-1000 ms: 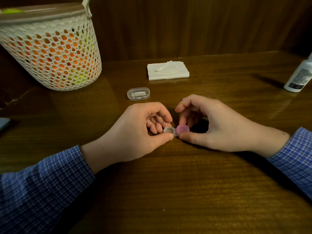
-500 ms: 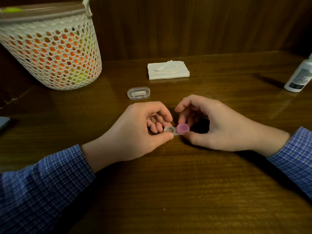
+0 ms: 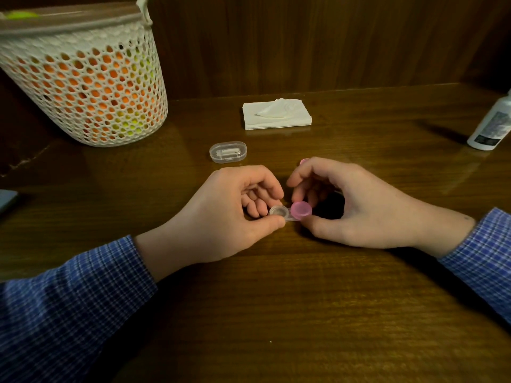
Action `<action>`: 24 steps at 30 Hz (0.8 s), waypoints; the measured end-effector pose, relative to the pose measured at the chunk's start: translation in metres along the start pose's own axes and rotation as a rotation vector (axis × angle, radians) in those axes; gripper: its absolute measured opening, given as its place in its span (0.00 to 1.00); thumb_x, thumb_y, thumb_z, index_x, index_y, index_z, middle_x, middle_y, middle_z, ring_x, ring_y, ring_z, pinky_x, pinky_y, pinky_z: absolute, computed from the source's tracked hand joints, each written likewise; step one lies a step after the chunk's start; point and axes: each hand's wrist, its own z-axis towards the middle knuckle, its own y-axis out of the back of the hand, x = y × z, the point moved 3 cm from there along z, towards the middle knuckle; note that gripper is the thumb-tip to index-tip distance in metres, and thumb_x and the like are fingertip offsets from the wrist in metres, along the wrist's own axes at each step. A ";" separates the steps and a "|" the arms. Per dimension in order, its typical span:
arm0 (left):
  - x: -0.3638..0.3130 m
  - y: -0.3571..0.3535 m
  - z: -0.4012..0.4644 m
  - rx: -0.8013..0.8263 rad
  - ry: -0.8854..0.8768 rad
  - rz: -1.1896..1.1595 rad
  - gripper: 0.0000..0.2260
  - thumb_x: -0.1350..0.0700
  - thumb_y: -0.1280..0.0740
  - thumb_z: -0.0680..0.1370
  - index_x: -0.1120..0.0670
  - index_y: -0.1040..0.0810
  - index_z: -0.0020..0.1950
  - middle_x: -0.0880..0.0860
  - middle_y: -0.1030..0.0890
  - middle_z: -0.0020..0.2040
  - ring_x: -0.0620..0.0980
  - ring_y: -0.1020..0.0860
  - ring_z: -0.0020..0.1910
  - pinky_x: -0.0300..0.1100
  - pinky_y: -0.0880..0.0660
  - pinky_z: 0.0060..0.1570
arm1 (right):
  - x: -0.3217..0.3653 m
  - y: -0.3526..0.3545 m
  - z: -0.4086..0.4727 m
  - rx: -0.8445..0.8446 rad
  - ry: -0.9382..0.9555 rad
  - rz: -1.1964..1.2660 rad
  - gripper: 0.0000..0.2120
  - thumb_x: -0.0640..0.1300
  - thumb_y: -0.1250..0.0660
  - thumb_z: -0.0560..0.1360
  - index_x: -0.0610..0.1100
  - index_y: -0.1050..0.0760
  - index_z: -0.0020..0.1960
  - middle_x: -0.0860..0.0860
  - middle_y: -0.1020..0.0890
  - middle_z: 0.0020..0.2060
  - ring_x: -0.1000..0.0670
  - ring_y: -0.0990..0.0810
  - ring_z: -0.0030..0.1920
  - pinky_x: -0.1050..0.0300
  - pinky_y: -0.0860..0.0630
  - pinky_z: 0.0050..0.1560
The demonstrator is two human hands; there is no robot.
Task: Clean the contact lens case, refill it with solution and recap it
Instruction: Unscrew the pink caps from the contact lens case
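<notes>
A small clear contact lens case (image 3: pixel 279 212) is held just above the middle of the wooden table. Its left well is open; a pink cap (image 3: pixel 301 210) sits on its right well. My left hand (image 3: pixel 221 208) pinches the case's left end between thumb and fingers. My right hand (image 3: pixel 356 203) pinches the pink cap with thumb and curled fingers. A second pink cap (image 3: pixel 303 161) peeks out on the table behind my right hand. The white solution bottle (image 3: pixel 492 125) stands at the far right edge.
A folded white tissue stack (image 3: pixel 276 114) lies at the back centre. A clear oval plastic box (image 3: pixel 228 152) lies in front of it. A white mesh basket (image 3: pixel 85 81) stands at back left. A dark flat object (image 3: pixel 7 199) lies at the left edge.
Both hands stay in nearly the same place, still holding the case and the pink cap. My right fingers shifted slightly on the cap.
</notes>
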 end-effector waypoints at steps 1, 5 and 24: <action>0.000 0.000 0.000 0.000 -0.001 0.002 0.13 0.57 0.21 0.72 0.50 0.18 0.55 0.47 0.16 0.46 0.49 0.17 0.43 0.45 0.17 0.41 | 0.001 0.000 0.000 -0.005 0.001 -0.006 0.20 0.48 0.23 0.71 0.52 0.25 0.61 0.58 0.18 0.48 0.55 0.18 0.51 0.56 0.19 0.50; 0.000 0.000 0.000 -0.001 -0.003 0.001 0.13 0.57 0.21 0.73 0.51 0.18 0.55 0.47 0.16 0.46 0.49 0.17 0.43 0.46 0.17 0.40 | 0.001 -0.001 0.000 -0.032 -0.008 -0.037 0.21 0.56 0.24 0.70 0.53 0.24 0.60 0.58 0.18 0.47 0.55 0.18 0.49 0.56 0.19 0.49; -0.001 0.000 0.000 -0.003 0.003 0.006 0.13 0.57 0.21 0.72 0.51 0.18 0.55 0.46 0.16 0.46 0.49 0.17 0.43 0.45 0.17 0.40 | -0.001 -0.001 0.000 0.001 0.008 -0.009 0.15 0.43 0.24 0.74 0.51 0.23 0.58 0.56 0.18 0.49 0.53 0.18 0.51 0.56 0.19 0.50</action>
